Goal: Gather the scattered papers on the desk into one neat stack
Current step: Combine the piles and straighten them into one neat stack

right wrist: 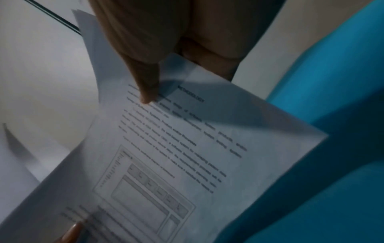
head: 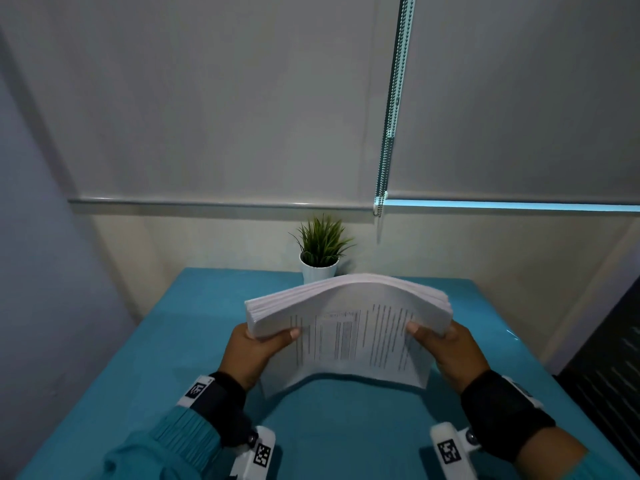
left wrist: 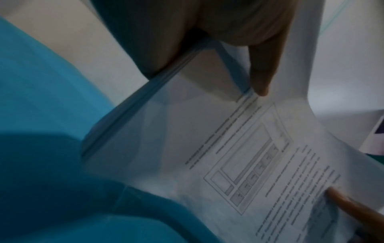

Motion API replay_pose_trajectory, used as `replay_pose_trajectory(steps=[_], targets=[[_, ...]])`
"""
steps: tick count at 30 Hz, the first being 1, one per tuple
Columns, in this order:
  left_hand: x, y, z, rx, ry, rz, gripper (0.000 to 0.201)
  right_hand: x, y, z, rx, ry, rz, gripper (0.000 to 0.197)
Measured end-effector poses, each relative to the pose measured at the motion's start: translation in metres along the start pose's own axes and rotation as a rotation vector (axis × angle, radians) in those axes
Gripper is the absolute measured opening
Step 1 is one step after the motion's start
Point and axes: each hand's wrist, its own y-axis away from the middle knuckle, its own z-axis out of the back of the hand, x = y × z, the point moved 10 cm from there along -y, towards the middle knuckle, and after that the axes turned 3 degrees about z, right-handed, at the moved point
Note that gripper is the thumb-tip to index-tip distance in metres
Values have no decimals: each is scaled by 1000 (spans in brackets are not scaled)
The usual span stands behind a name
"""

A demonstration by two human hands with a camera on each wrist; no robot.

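Papers (head: 349, 327) are already gathered in one bowed stack, gripped at its two ends by both hands, left (head: 256, 348) and right (head: 450, 351), above the worktop (head: 346, 427) before the plant (head: 320, 251), so I judge only squaring and laying down remain.

desk (head: 180, 358): teal top | potted plant (head: 320, 254) (far edge)

Thick stack of papers (head: 349, 327) held on edge above the teal desk (head: 346, 427).
White printed sheets with text lines and a boxed figure face the person; the stack bows upward in the middle, bottom edge near or on the desk, sides clasped.
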Motion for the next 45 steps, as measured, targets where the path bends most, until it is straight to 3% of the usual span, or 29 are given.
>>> replay_pose_trajectory(steps=[1,3,5,7,10,13,14,15,17,19,23,25,27,30,31,33,35,36,40,45], targets=[[7,2,0,7,-5,25,49,-5,2,-3,20,-32,-14,19],[27,7,1,13,-21,102,65,-22,8,-7,66,-31,-51,58],[41,9,3,13,-30,145,56,-38,12,-8,76,22,-112,84],[43,7,4,13,-50,158,54,-42,11,-6,69,50,-128,79],[21,2,10,-45,-114,67,101,-22,7,-8,82,249,-50,35],[-38,8,31,-356,-409,-213,125,19,2,-11,59,531,194,10],[-64,12,24,-362,-527,-356,127,36,3,-17,85,604,314,12],[-86,17,4,-278,-664,-504,127,49,5,-26,122,676,421,19],[-99,27,-44,23,-869,-674,122,68,13,-43,209,784,556,32],[-93,31,-70,219,-906,-645,112,85,22,-55,251,865,638,38],[-102,30,-68,178,-813,-717,39,118,35,-63,203,919,778,40],[-104,30,-67,188,-797,-718,25,130,34,-58,113,886,806,44],[-108,27,-61,136,-741,-692,22,133,25,-39,-32,767,722,62],[-108,18,-39,18,-486,-508,14,113,8,6,-264,517,394,109],[-101,13,-32,-3,-385,-410,10,99,4,14,-290,379,280,117],[-85,7,-28,-4,-226,-255,18,71,-1,6,-195,19,137,122],[-71,7,-36,47,-139,-167,33,48,-2,-17,-24,-187,49,116],[-65,9,-41,73,-140,-143,34,43,0,-26,24,-185,42,103],[-50,20,-55,77,-219,-176,16,35,12,-28,-45,22,85,20],[-52,34,-72,16,-212,-223,19,47,35,-61,24,251,184,20]])
